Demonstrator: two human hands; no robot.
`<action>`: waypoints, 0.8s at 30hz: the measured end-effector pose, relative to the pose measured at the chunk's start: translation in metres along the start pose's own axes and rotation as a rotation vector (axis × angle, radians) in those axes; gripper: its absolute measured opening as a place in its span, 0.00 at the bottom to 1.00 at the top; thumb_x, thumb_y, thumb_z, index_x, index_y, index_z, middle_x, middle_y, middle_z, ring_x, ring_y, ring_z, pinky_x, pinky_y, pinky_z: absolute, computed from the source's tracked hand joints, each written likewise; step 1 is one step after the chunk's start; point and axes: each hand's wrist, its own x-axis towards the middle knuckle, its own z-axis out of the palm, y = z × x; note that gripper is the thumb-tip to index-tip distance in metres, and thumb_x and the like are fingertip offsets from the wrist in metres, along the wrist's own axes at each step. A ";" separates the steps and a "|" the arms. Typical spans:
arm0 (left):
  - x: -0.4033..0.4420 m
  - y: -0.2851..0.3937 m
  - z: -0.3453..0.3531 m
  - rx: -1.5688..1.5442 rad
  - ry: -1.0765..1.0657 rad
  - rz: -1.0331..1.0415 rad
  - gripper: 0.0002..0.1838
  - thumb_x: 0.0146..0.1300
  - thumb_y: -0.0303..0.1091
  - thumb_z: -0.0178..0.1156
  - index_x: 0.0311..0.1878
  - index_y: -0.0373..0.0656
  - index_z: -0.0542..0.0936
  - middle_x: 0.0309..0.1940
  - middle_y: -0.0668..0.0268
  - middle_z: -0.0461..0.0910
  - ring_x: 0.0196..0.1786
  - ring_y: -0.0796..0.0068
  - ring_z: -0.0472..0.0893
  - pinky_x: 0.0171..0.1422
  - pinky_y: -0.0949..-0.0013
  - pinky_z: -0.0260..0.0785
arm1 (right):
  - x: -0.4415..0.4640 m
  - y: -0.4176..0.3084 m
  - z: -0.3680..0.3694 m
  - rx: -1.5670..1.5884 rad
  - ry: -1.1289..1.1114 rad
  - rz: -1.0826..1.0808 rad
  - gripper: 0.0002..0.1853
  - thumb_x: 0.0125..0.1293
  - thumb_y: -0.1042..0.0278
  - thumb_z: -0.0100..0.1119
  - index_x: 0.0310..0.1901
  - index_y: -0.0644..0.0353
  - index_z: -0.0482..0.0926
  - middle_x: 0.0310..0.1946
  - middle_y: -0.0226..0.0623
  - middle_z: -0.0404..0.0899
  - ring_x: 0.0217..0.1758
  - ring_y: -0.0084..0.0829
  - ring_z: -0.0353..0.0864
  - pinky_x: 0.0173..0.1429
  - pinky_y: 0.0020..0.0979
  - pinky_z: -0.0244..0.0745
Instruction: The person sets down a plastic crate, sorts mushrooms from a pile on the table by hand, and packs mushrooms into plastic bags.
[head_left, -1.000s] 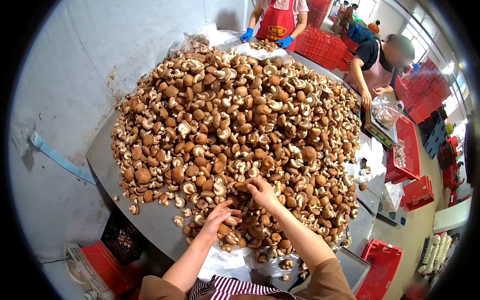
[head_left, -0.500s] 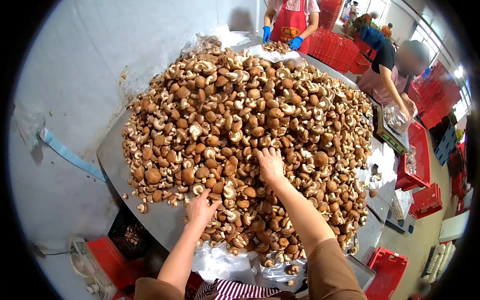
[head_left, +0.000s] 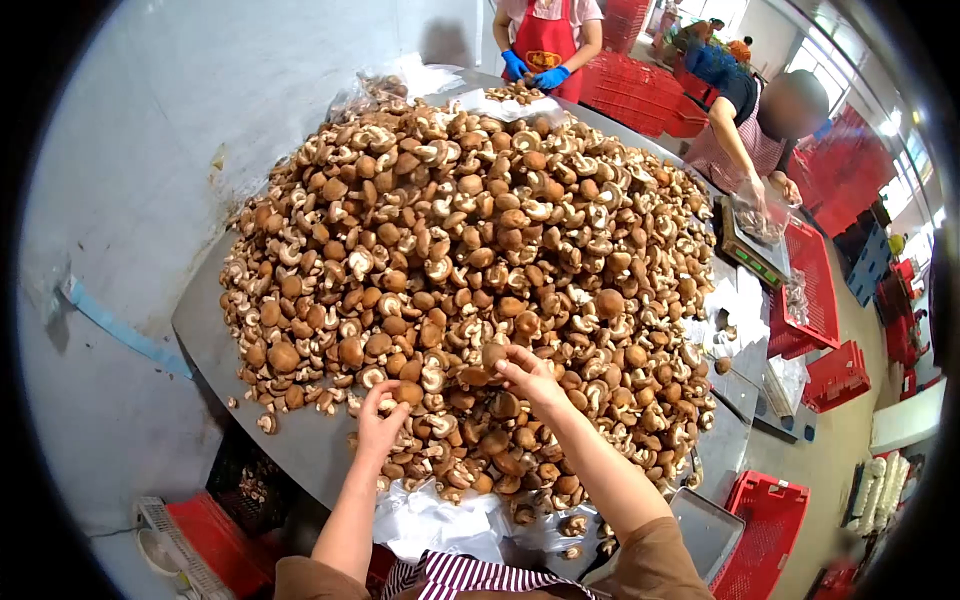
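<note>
Where the near slope of the pile (head_left: pixel 480 220) faces the wearer, a brown-capped mushroom (head_left: pixel 493 355) is pinched at its edge between the thumb and fingers of the right hand (head_left: pixel 538 385), just over other caps. To its left, a second mushroom (head_left: pixel 409 393) sits between the curled fingers of the left hand (head_left: pixel 378 425), which appear to grasp it; how firmly, I cannot tell. Each piece looks light and a little springy, with a dry-looking cap that should not slip much but could bruise or tear under a hard squeeze. A gentle pinch across the cap, or on the stem where it turns up, seems the safest hold. The pile rests on a grey desk (head_left: pixel 315 455), with white plastic bags (head_left: pixel 440 525) along the near side. Off to the right are a scale (head_left: pixel 755 260) and a red crate (head_left: pixel 815 300), near another person (head_left: pixel 732 148). Beyond the pile stands a person in a red apron (head_left: pixel 550 38), wearing blue gloves (head_left: pixel 550 78).
</note>
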 end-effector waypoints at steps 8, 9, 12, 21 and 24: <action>-0.039 0.036 0.012 -0.461 -0.132 -0.092 0.22 0.60 0.19 0.61 0.58 0.44 0.74 0.48 0.68 0.77 0.44 0.81 0.79 0.48 0.75 0.75 | -0.029 0.022 0.040 0.140 -0.051 0.025 0.18 0.71 0.66 0.60 0.60 0.60 0.75 0.44 0.26 0.80 0.39 0.17 0.75 0.44 0.22 0.71; -0.042 0.032 0.012 -0.477 -0.157 -0.101 0.22 0.60 0.19 0.61 0.57 0.44 0.75 0.48 0.68 0.76 0.44 0.81 0.79 0.49 0.75 0.75 | -0.035 0.024 0.046 0.155 -0.088 0.038 0.18 0.71 0.66 0.60 0.59 0.60 0.75 0.43 0.26 0.80 0.38 0.17 0.75 0.44 0.21 0.71; -0.049 0.020 0.016 -0.516 -0.188 -0.120 0.21 0.60 0.20 0.62 0.56 0.43 0.75 0.47 0.68 0.75 0.44 0.81 0.79 0.49 0.75 0.75 | -0.051 0.029 0.062 0.206 -0.108 0.056 0.16 0.72 0.66 0.60 0.58 0.59 0.75 0.44 0.26 0.79 0.41 0.19 0.77 0.46 0.22 0.74; -0.075 0.024 0.001 -0.499 -0.185 -0.242 0.28 0.60 0.24 0.64 0.65 0.44 0.73 0.57 0.59 0.74 0.51 0.73 0.79 0.53 0.71 0.75 | -0.063 0.041 0.064 0.067 -0.011 0.057 0.21 0.70 0.61 0.64 0.61 0.60 0.75 0.50 0.29 0.79 0.49 0.23 0.76 0.52 0.26 0.73; -0.087 0.013 -0.017 -0.495 -0.165 -0.313 0.26 0.60 0.23 0.64 0.63 0.45 0.76 0.57 0.60 0.75 0.54 0.72 0.78 0.56 0.71 0.74 | -0.049 0.029 0.040 -0.794 0.233 -0.208 0.24 0.66 0.63 0.63 0.61 0.61 0.73 0.62 0.44 0.72 0.64 0.40 0.72 0.66 0.40 0.69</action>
